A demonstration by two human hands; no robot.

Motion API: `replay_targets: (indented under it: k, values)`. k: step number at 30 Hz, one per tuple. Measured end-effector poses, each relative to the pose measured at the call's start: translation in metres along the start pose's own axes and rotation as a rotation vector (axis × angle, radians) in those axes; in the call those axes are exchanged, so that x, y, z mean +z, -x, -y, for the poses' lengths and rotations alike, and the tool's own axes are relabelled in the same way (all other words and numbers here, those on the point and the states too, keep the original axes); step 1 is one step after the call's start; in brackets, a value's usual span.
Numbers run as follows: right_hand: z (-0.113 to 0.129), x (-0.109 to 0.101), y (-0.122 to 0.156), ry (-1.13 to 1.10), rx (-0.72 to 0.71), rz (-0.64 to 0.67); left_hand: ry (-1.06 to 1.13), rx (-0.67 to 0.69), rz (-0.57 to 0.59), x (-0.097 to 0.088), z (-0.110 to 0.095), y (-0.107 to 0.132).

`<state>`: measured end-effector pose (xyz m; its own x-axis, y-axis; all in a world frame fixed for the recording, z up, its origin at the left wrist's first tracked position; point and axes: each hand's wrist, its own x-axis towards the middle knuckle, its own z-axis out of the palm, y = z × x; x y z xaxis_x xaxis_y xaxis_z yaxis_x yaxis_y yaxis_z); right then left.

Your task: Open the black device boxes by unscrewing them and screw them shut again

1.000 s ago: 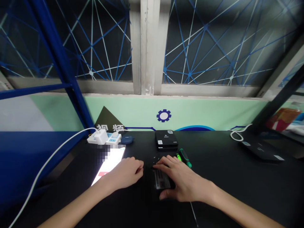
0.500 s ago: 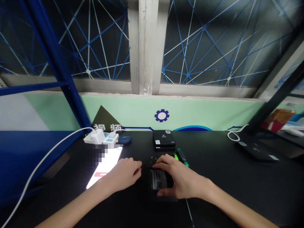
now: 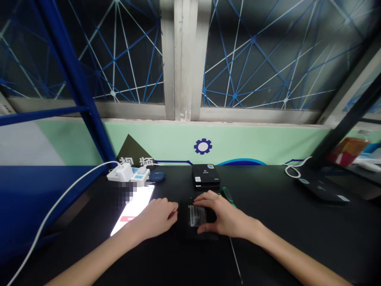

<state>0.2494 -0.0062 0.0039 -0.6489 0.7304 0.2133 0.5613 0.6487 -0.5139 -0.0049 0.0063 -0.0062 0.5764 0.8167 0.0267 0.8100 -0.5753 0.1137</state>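
Black box (image 3: 197, 215) on desk (image 3: 282, 222), held under right grip (image 3: 228, 218); left grip (image 3: 159, 217) curled shut, touching its left side.

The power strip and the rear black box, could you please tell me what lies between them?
A dark blue oval case, in the head view.

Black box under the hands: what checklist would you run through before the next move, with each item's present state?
1. Right hand on black box: ok, rests on top.
2. Left hand at box's left edge: ok.
3. Label facing up: ok.
4. Green-handled screwdriver within reach: ok, behind right hand.
5. Firm grip on box: cannot tell.
6. Lit phone apart from box: ok.
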Motion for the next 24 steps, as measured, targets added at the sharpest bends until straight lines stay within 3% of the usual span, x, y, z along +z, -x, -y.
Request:
replay_targets:
  k: [4,7,10,13,19,24]
  values:
    - [-0.009,-0.013,-0.002,0.016,-0.018,-0.126,0.013,0.006,0.005,0.001,0.000,0.001]
    - [-0.018,-0.031,-0.001,0.150,0.108,-0.243,0.034,-0.006,0.017,0.000,0.000,0.001]
    - [-0.029,-0.044,0.002,0.258,0.292,-0.200,0.038,-0.022,0.019,-0.001,0.000,0.002]
    - [-0.036,-0.047,0.005,0.331,0.381,-0.137,0.042,-0.055,-0.011,-0.002,-0.002,0.002]
    - [-0.039,-0.041,0.006,0.461,0.425,-0.108,0.153,-0.133,-0.040,-0.001,-0.010,0.001]
    - [-0.037,-0.036,0.007,0.461,0.431,-0.007,0.099,-0.142,-0.026,0.008,-0.013,0.001]
